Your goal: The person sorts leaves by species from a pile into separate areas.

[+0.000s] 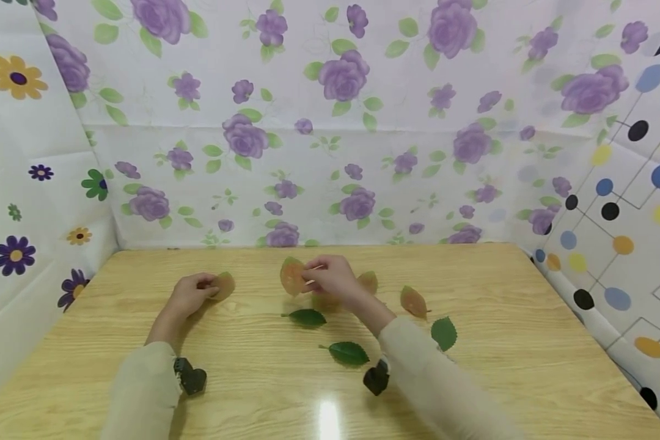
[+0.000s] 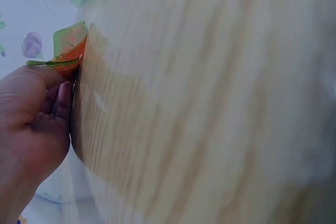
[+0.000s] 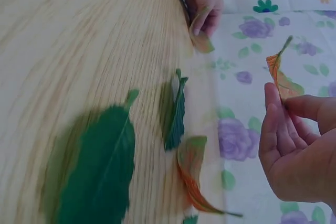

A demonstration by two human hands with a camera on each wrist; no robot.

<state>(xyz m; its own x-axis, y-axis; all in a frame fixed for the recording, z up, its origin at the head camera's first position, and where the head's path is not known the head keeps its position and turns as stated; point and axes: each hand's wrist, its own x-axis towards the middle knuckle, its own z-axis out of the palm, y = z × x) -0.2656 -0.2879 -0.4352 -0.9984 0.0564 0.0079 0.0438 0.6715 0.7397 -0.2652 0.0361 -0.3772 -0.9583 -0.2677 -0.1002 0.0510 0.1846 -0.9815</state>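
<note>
Near the table's back left, my left hand (image 1: 191, 294) pinches an orange leaf with a green edge (image 1: 225, 286) by thumb and fingers. In the left wrist view that leaf (image 2: 68, 59) is curled and lies close against the tabletop. My right hand (image 1: 332, 275) holds another orange leaf (image 1: 293, 277) between thumb and fingertips, raised off the table. The right wrist view shows this leaf (image 3: 286, 83) bent, its stem pointing up. Below my right hand, an orange leaf (image 1: 324, 301) is partly hidden by the wrist.
Green leaves lie on the wooden table (image 1: 242, 379): one (image 1: 308, 317) in the middle, one (image 1: 349, 353) nearer, one (image 1: 443, 333) to the right. Orange leaves (image 1: 414, 301) (image 1: 369, 282) lie right of my right hand. Flowered sheets (image 1: 319, 171) hang behind the table.
</note>
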